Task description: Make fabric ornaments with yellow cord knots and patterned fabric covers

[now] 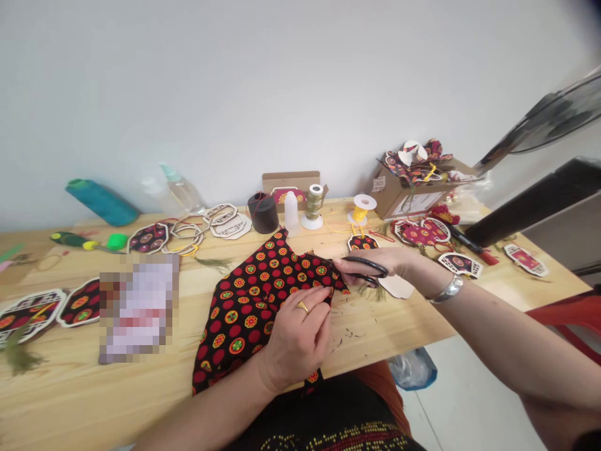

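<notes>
A black cloth [244, 300] printed with red dots and orange flowers lies across the wooden table [357, 357], its near edge hanging over the front. My right hand [370, 263], with a silver bracelet at the wrist, is closed round black-handled scissors [364, 266]. The blades reach left to the cloth's right part and are largely hidden there. Close beside them, my left hand [300, 332], wearing a gold ring, presses its bent fingers on the cloth's right edge. Small dark scraps [350, 335] lie to the right of that hand.
Behind the cloth stand a black thread cone [263, 213], a white bottle [291, 213] and a yellow spool [361, 210]. A cardboard box [399, 191] of fabric pieces is at the back right. A phone-like object [141, 310], blurred out, and patterned ornaments [84, 304] lie left.
</notes>
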`<move>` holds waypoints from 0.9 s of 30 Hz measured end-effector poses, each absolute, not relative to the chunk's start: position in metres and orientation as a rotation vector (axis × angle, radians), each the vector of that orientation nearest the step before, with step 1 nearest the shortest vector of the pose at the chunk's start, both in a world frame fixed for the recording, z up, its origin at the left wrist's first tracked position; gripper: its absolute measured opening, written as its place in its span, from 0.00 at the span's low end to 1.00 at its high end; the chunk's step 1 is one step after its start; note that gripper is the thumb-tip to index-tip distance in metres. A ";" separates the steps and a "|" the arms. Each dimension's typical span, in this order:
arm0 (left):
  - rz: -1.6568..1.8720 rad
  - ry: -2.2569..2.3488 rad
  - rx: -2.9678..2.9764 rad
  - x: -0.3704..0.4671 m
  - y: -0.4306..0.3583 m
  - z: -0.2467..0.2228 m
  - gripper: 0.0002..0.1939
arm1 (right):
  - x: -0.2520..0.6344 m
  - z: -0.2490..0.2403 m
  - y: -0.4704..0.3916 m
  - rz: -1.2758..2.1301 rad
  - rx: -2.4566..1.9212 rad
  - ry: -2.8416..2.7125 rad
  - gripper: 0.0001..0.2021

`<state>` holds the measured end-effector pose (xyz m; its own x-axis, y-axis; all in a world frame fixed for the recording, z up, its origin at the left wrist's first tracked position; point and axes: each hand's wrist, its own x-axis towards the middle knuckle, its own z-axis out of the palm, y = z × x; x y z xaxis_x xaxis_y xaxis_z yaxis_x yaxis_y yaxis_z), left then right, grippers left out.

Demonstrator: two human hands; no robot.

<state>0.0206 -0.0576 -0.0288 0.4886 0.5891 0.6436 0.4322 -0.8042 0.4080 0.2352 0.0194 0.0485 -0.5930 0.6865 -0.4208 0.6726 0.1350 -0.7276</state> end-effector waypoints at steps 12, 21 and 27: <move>1.211 0.904 2.503 0.019 -0.059 -0.025 0.09 | 0.236 0.030 0.020 1.440 -1.594 -2.317 0.31; 1.172 1.222 1.792 0.021 -0.048 -0.025 0.07 | 0.236 0.030 0.013 1.409 -1.603 -2.236 0.31; 1.287 1.238 1.572 0.017 -0.030 -0.037 0.20 | 0.232 0.036 0.005 1.469 -1.508 -2.226 0.30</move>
